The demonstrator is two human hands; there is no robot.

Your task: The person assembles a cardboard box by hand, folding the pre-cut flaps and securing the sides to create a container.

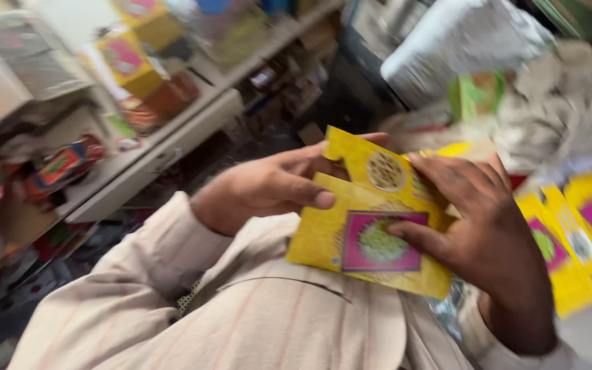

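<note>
In the middle of the frame, the left hand (pixel 268 188) and the right hand (pixel 477 226) both keep a closed grip on a yellow flat carton (pixel 368 233) with a pink square. More yellow cartons (pixel 584 240) lie at right. Shelves (pixel 173 130) with colourful boxes (pixel 131 65) stand at upper left.

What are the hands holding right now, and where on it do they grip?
Both hands hold a flat yellow carton with a pink panel. The left hand pinches its upper left edge; the right hand grips the right side, thumb on the pink panel.
</note>
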